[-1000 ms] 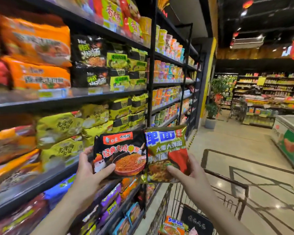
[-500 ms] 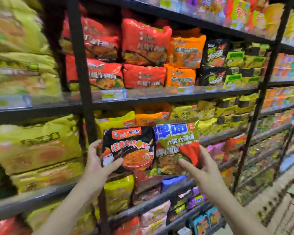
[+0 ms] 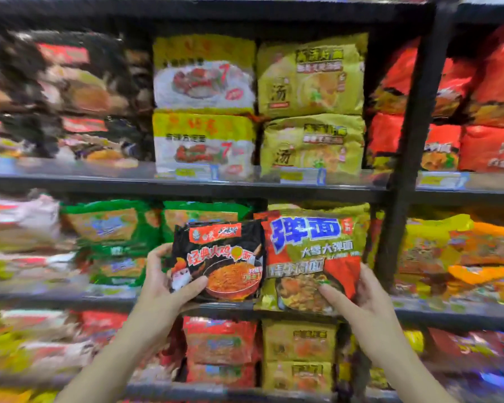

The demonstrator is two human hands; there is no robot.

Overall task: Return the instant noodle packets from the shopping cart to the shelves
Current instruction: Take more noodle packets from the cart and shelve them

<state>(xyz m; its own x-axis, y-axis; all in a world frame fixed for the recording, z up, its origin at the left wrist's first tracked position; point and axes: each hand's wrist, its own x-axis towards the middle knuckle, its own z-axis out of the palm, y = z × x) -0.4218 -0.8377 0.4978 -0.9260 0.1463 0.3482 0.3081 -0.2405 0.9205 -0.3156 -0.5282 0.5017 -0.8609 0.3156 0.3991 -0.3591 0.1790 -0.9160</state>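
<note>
Black packet [image 3: 218, 260] gripped in left hand [image 3: 160, 283], thumb on front, fingers curled behind. Green and red packet [image 3: 314, 257] pinched in right hand [image 3: 361, 298]. Both held up in front of the middle shelf [image 3: 303, 308], just beside each other. Not on any shelf yet, so still two to put back. No cart in view. Black metal shelves packed with blurry yellow, red and green noodle bags

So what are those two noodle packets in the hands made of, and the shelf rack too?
Black packet, held by the left hand: seemingly thin glossy plastic film, since it crinkles and catches the light. Green-and-red packet, held by the right hand: the same printed, shiny film. Shelf upright: probably painted metal, matte black and rigid, though blur leaves this uncertain.
</note>
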